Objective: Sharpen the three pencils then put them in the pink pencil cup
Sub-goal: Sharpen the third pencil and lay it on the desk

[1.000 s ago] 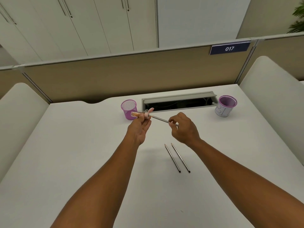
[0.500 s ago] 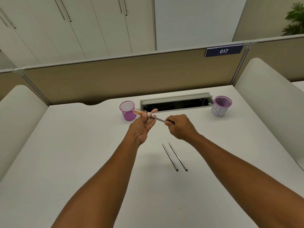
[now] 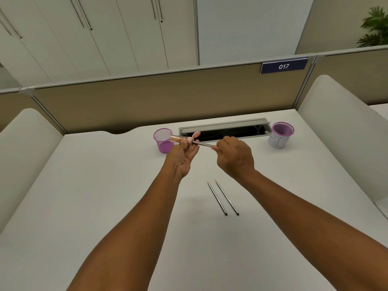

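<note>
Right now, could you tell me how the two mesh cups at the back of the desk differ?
The pink mesh cup stands at the back left, behind the left hand; the purple mesh cup stands at the back right, apart from both hands. The purple one wears a white paper wrap with drawn marks; the pink one is bare. Both are upright, and no pencil shows above either rim.

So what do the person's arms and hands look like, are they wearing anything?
Both forearms are bare, with no sleeves in view. The left hand and right hand wear no gloves, and no watch, bracelet or ring shows on either.
</note>
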A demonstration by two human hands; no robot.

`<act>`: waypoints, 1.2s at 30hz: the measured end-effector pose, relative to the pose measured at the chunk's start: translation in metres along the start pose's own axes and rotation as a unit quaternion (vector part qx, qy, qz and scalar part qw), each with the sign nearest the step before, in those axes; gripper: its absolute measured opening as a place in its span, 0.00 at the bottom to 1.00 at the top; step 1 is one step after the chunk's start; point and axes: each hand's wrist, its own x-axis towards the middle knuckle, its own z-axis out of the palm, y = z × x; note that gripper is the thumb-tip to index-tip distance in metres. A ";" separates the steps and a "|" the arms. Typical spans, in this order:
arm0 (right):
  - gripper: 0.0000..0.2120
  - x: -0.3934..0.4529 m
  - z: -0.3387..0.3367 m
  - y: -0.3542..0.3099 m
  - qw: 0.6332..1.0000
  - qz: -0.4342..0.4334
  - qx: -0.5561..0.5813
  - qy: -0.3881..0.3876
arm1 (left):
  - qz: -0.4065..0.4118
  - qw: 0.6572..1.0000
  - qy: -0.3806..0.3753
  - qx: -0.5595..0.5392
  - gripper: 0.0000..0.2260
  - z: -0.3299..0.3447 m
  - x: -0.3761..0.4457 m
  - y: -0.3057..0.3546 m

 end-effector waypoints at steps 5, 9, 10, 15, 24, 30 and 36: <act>0.16 0.018 -0.021 -0.019 0.981 0.106 -0.006 -0.160 | 0.002 1.000 -0.004 -0.020 0.09 -0.003 -0.002 0.003; 0.19 0.041 -0.029 -0.023 0.895 0.278 0.142 -0.318 | -0.009 1.000 0.003 -0.022 0.09 -0.009 -0.007 -0.001; 0.19 0.042 -0.031 -0.023 0.884 0.283 0.176 -0.327 | -0.009 1.000 0.010 -0.024 0.09 -0.009 -0.007 -0.001; 0.10 0.030 -0.033 -0.031 0.917 0.179 0.189 -0.304 | -0.011 0.997 0.044 -0.056 0.09 -0.010 -0.010 0.001; 0.12 0.036 -0.032 -0.037 0.909 0.230 0.109 -0.329 | -0.019 0.996 0.041 -0.072 0.06 -0.015 -0.016 -0.006; 0.15 0.041 -0.043 -0.032 0.770 0.368 0.309 -0.420 | -0.020 0.997 0.043 -0.056 0.07 -0.014 -0.018 -0.006; 0.10 0.016 -0.028 -0.034 0.948 0.130 0.061 -0.285 | -0.017 0.996 0.058 -0.064 0.05 -0.016 -0.013 0.001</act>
